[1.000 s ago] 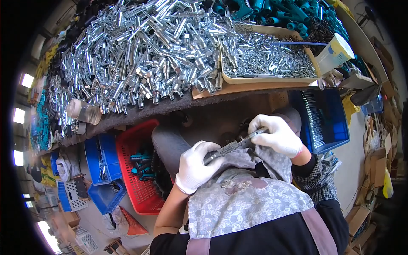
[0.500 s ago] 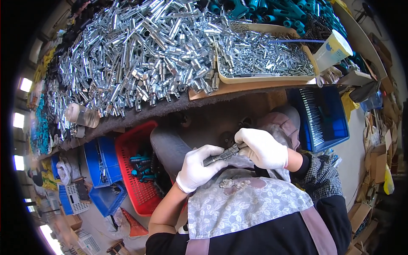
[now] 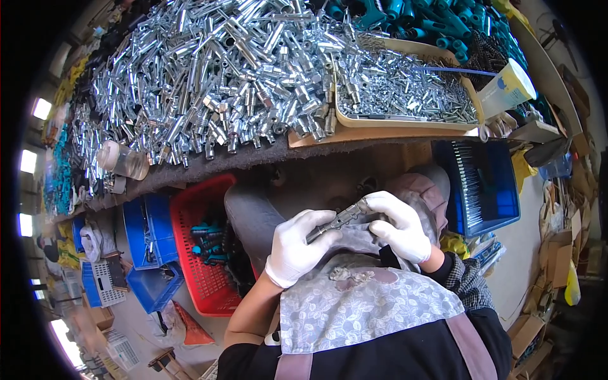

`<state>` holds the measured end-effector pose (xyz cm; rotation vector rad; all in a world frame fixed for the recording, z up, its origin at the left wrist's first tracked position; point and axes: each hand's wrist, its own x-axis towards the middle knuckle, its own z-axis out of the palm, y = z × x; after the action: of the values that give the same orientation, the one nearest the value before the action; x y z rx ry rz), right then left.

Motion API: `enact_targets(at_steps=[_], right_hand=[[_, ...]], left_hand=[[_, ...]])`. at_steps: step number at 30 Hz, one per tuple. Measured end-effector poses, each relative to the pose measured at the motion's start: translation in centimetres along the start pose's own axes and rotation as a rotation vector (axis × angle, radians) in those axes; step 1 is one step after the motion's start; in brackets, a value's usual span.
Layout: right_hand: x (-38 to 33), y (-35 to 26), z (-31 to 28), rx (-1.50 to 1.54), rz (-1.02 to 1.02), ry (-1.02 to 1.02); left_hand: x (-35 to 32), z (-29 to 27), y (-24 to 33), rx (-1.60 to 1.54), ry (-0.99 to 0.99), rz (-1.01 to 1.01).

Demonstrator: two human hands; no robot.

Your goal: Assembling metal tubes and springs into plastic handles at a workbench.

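In front of my lap, a slim grey metal part with a spring-like coil around it (image 3: 348, 216) slants up to the right. Its lower end is gripped between the thumb and fingers of my left hand (image 3: 296, 246), in a white glove. My right hand (image 3: 400, 229), gloved too, is curved with its thumb well apart from the fingers. The right fingertips rest at the part's upper end without closing round it. Under both hands lies a grey patterned apron (image 3: 373, 304).
Loose silvery metal fittings (image 3: 209, 82) cover the bench ahead, beside a tray of small pieces (image 3: 411, 120). A paper cup (image 3: 506, 88) and a clear jar (image 3: 123, 159) stand near its edge. Below are a red basket (image 3: 206, 285) and blue bins (image 3: 497, 218), with teal tool bodies (image 3: 437, 22) at the back.
My right thumb has come away from the metal part and the right hand has loosened from a pinch. More of the coil shows. The left hand keeps its grip.
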<state>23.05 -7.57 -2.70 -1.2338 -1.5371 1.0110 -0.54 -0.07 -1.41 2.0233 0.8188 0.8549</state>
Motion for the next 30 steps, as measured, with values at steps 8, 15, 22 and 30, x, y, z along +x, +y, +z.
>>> enact_targets(at_steps=[8, 15, 22, 30], right_hand=[[-0.1, 0.5, 0.1, 0.133, 0.199, -0.024], [1.1, 1.2, -1.1, 0.068, -0.045, -0.121], [3.1, -0.3, -2.0, 0.053, 0.076, -0.302], [13.4, -6.3, -14.8, -0.655, -0.023, -0.480]], left_hand=[[0.3, 0.0, -0.2, 0.034, 0.020, 0.039], [-0.3, 0.0, -0.7, -0.380, -0.054, -0.366], [0.2, -0.9, 0.0, -0.142, 0.022, -0.301], [0.4, -1.0, -1.6, -0.115, 0.030, -0.290]])
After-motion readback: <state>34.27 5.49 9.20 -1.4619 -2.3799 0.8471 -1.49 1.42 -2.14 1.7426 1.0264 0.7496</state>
